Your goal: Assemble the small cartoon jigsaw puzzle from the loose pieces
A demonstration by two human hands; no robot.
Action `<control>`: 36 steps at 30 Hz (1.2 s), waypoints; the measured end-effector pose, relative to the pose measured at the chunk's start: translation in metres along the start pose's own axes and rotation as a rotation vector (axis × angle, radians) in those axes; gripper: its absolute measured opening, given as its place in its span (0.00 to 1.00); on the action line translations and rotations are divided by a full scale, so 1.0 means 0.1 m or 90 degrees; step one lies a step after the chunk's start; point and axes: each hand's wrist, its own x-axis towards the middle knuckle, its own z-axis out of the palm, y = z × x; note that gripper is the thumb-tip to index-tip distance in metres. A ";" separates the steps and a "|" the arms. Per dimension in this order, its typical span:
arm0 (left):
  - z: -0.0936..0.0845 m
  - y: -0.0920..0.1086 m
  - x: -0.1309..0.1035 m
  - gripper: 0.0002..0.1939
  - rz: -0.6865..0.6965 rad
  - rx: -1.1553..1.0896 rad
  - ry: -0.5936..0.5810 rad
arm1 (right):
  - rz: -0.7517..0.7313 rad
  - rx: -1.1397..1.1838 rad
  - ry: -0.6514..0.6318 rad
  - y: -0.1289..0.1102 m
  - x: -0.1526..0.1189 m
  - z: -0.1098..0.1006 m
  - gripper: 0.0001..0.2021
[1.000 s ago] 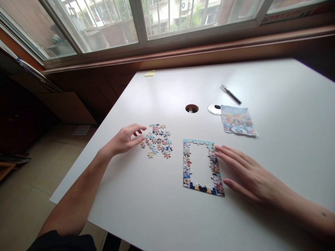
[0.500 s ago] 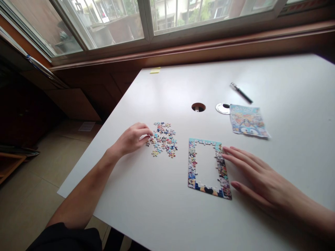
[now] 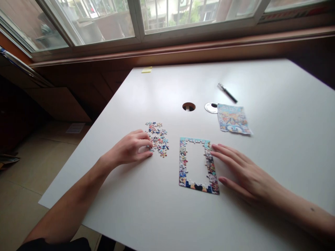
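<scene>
Loose jigsaw pieces (image 3: 158, 140) lie in a heap on the white table (image 3: 146, 202). At the heap's left edge is my left hand (image 3: 133, 147), its thumb and fingers curled toward each other around the pieces; what they grip, if anything, is too small to tell. Right of the heap lies a rectangular puzzle frame (image 3: 182, 164) with its border filled and its middle bare. My right hand (image 3: 242, 170) rests with spread fingers, the fingertips at the frame's right edge, holding nothing.
A crumpled picture sheet (image 3: 233, 119) lies behind my right hand, overlapping a round metal cover (image 3: 210, 107). Beside that is a round hole (image 3: 188, 107) in the table. Farther back are a black pen (image 3: 227, 93) and a yellow sticky note (image 3: 147, 69).
The view has shifted, so the things on the table appear farther left. My left hand has come nearer over the lower left of the heap. My right hand stays by the frame.
</scene>
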 end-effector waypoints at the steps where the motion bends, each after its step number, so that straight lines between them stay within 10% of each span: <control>1: 0.00 0.01 0.00 0.07 -0.003 0.002 -0.005 | 0.001 0.001 -0.002 -0.01 0.00 -0.01 0.34; 18: -0.05 -0.02 0.01 0.06 -0.032 -0.057 0.000 | 0.008 0.010 0.000 -0.02 0.00 -0.02 0.34; 26: -0.10 0.13 0.02 0.08 0.047 -0.094 -0.107 | 0.005 0.007 0.009 -0.02 0.00 -0.01 0.33; 36: -0.08 -0.29 -0.08 0.09 -0.107 -0.013 0.040 | -0.014 -0.016 0.014 0.03 -0.02 0.02 0.33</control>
